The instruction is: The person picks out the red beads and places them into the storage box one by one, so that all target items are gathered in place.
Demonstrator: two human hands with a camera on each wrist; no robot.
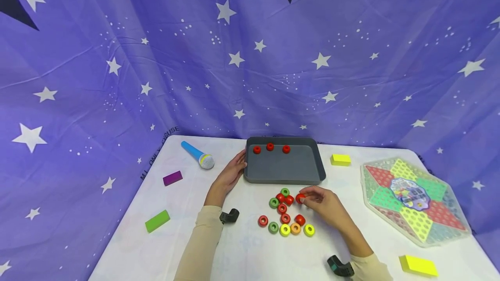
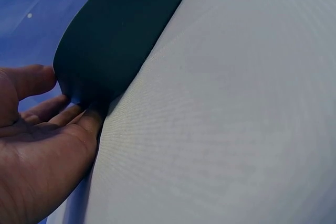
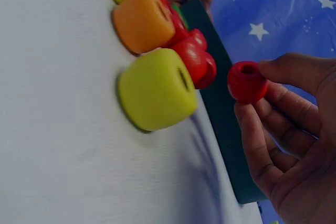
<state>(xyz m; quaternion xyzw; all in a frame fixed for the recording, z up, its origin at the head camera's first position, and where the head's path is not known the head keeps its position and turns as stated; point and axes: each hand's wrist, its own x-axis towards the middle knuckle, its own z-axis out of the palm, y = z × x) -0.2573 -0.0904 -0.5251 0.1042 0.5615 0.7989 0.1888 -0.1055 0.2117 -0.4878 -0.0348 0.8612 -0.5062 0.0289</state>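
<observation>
A dark grey tray point(image 1: 283, 166) stands at the back of the table with three red beads along its far side, one of them a red bead point(image 1: 270, 146). My left hand point(image 1: 231, 171) rests against the tray's left wall, thumb and fingertips touching it. In the left wrist view that hand point(image 2: 47, 140) meets the end of the tray point(image 2: 115, 35). My right hand point(image 1: 324, 205) pinches a red bead point(image 3: 247, 82) between thumb and fingers, above the table in front of the tray. Loose red, green, yellow and orange beads lie beside it, including a yellow bead point(image 3: 156, 90).
A toy microphone point(image 1: 198, 155), a purple block point(image 1: 172, 178) and a green block point(image 1: 157, 221) lie at the left. At the right are a hexagonal game board point(image 1: 414, 200), a yellow block point(image 1: 340, 160) behind and another yellow block point(image 1: 419, 266) near the front.
</observation>
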